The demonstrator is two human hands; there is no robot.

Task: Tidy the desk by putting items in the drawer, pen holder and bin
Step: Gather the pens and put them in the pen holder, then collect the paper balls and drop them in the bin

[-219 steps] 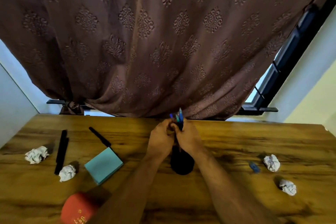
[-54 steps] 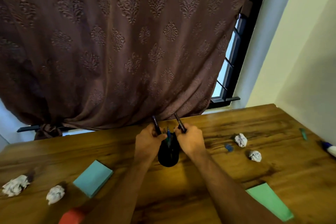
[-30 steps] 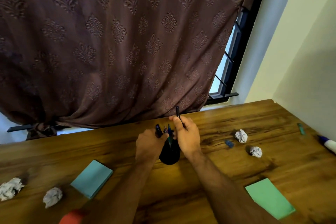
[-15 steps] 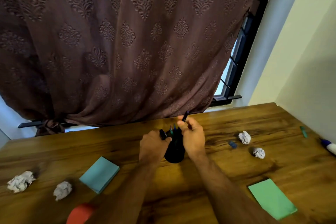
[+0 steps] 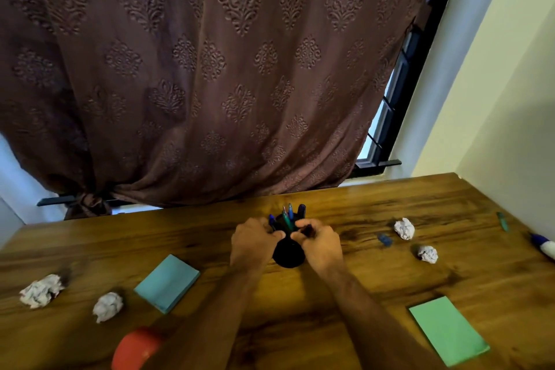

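My left hand (image 5: pixel 252 245) curls round the left side of the round black pen holder (image 5: pixel 288 252), which stands mid-desk on the brown wooden desk (image 5: pixel 375 288). My right hand (image 5: pixel 319 245) pinches a dark pen (image 5: pixel 307 230) at the holder's rim, fingers bent around it. Blue and green pens (image 5: pixel 288 215) stand upright inside the holder.

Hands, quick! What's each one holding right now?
Left hand: grips a blue pen at the black pen holder.
Right hand: pinches a dark pen.
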